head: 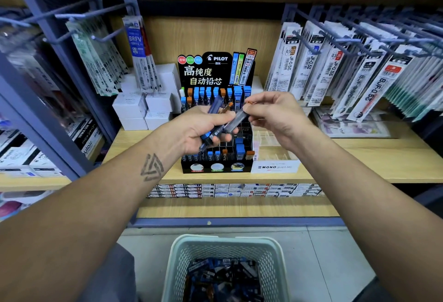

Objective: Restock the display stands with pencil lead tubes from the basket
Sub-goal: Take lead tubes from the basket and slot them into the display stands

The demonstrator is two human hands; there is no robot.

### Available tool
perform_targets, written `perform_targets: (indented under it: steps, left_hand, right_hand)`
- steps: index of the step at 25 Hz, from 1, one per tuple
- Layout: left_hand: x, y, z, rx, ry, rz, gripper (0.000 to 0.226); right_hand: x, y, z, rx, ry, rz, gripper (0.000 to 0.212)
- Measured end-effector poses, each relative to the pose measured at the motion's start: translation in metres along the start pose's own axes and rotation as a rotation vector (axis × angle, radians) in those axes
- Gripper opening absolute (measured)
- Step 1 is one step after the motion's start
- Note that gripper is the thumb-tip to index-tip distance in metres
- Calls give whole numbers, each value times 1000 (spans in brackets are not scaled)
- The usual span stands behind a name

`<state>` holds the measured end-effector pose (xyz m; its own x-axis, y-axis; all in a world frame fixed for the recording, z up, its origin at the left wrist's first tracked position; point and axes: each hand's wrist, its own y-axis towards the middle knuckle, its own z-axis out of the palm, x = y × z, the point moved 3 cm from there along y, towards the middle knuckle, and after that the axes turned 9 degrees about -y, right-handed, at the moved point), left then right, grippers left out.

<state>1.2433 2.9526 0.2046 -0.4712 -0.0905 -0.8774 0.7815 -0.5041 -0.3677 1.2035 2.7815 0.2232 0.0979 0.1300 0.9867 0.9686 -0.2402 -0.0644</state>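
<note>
The left hand [201,126] grips several lead tubes [215,131]. The right hand [275,117] pinches one tube [236,121] at its two-o'clock end. They look light, stiff and slick; best pinched near the cap.

Both hands raised (fingers curled): left hand [203,126], right hand [275,119]

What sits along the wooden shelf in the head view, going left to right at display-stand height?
White boxes → black Pilot display stand → clear Mono graph stand → flat packet under the hanging refills.

Display stand [217,119] on shelf [359,157]; basket [224,249] on floor below, in front.
</note>
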Motion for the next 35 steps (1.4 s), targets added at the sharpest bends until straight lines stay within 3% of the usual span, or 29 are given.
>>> perform_targets:
  steps: [4,7,10,14,17,26,28,31,33,35]
  left_hand:
    - [-1,2,0,11,-39,20,10]
    - [2,6,2,8,-20,-11,15]
    - [1,8,0,-52,-13,3,12]
    - [0,4,2,9,-70,-10,17]
    - [-1,4,2,28,-109,-34,20]
    - [1,1,2,80,-75,-88,27]
    - [2,1,3,110,-67,-107,30]
    - [2,-2,7,181,-53,-126,31]
    - [3,-6,10,216,-49,-138,30]
    - [5,-8,11,238,-46,-149,30]
  right_hand:
    - [6,-4,-5,139,111,-82,24]
    - [14,-6,-18,129,49,-175,20]
    - [18,-6,-35,30,-218,-255,17]
    - [1,-6,-26,55,-603,-245,10]
    - [-9,-4,-17,74,-831,-281,17]
    - [-19,-7,-10,260,-1136,-261,8]
    - [-14,-6,-12,188,-1009,-239,12]
    - [-4,-6,-10,87,-435,-122,12]
    - [-2,-7,-2,144,-155,-58,17]
    - [-3,-7,5,215,-74,-41,21]
